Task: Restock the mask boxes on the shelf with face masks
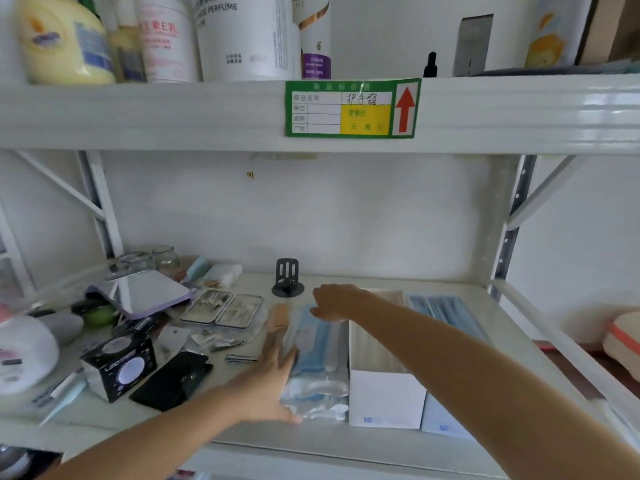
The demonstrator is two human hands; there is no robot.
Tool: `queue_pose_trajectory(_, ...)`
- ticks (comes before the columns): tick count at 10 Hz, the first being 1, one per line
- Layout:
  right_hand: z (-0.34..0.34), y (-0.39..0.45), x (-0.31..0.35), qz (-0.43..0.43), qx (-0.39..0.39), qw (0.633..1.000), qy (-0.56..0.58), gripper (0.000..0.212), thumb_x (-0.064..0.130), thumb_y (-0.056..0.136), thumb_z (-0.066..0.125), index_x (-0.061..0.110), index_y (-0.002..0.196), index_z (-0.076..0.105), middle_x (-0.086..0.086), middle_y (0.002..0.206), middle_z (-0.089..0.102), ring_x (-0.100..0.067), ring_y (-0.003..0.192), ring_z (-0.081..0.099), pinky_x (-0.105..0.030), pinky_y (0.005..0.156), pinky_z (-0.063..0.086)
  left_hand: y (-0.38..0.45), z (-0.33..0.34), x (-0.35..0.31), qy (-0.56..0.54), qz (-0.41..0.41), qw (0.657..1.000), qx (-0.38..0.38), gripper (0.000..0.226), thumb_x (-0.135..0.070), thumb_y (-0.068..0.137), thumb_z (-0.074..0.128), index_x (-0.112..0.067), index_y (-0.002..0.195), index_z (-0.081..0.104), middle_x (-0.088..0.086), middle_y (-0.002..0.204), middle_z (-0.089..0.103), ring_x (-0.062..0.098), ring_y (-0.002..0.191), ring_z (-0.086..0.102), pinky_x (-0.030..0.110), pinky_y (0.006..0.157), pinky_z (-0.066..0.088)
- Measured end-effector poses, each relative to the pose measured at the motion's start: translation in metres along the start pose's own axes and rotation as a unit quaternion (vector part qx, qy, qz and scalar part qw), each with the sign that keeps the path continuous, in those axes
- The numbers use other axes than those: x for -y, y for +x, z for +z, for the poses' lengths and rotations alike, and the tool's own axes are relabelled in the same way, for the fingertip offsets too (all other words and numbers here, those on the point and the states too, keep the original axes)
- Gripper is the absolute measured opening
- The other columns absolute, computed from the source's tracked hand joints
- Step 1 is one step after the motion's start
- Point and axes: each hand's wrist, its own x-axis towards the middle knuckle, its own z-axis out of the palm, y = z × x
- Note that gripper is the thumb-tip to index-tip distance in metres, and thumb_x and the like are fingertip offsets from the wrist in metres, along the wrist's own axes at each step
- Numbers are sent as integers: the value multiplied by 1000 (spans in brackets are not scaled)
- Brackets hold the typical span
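while the white metal shelf (398,441) is being seen from in front and a little above, a stack of face masks in clear plastic (317,362) is being held at both ends. the left hand (273,382) is being pressed flat against the near left side of the pack, fingers spread and the thumb under its front corner, so it is not closed into a fist. the right hand (337,301) is being curled over the far end of the pack, and the fingertips are being hidden, so it cannot be told how firmly it is gripping. the pack is lying on the shelf surface, touching the left wall of a white mask box (384,398), which is standing open. just beside it, to the right, a second mask box (441,419) is being filled with blue masks. on the left part of the surface, a mirror (145,292), an open manicure set (223,308), nail clippers (227,346), a black pouch (173,381) and a black printed box (119,367) are lying. behind, a white wall (363,220) is being shown. above, bottles (65,39) are standing on the upper shelf, and a green price label (351,108) is being stuck on its edge.
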Motion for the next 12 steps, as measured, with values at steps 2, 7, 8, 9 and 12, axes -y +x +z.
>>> queue_pose_trajectory(2, 8, 24, 11, 19, 115, 984, -132, 43, 32, 97, 38, 4, 127, 53, -11, 133, 55, -25, 108, 55, -33, 97, 42, 1, 18, 9, -62, -20, 996, -53, 100, -34, 82, 67, -23, 152, -3, 9, 154, -36, 14, 87, 63, 11, 58, 42)
queue_pose_trajectory(7, -17, -78, -151, 264, -144, 946, 125, 42, 23, 95, 39, -1, 130, 44, -21, 134, 50, -33, 120, 53, -36, 95, 44, -3, -30, 9, -22, 11, 1000, 16, 116, -78, 65, 50, -28, 151, -11, 3, 163, 5, 19, 137, 41, 31, 108, 41)
queue_pose_trajectory(8, 8, -126, -190, 341, -4, 916, 212, 42, 24, 98, 39, -4, 128, 47, -19, 123, 59, -30, 103, 60, -34, 77, 49, -2, -51, 3, -17, 18, 999, -33, 67, -55, 91, 38, -24, 149, 21, -1, 150, 38, 14, 126, 50, 24, 96, 44)
queue_pose_trajectory(9, 36, -151, -194, 340, 70, 887, 305, 30, 27, 93, 49, 5, 108, 63, -9, 118, 69, -21, 88, 67, -25, 62, 50, 4, -51, -9, -36, 42, 997, -47, 49, -41, 97, 38, -28, 144, 34, -4, 149, 40, 12, 128, 47, 25, 103, 37)
queue_pose_trajectory(12, 78, -202, -157, 246, -183, 925, 226, 21, 23, 99, 37, 14, 103, 55, -8, 97, 56, -21, 90, 57, -22, 77, 45, -56, -4, -51, -233, -4, 936, -263, 39, -22, 99, 39, -13, 137, 45, 3, 140, 49, 17, 130, 46, 27, 103, 36)
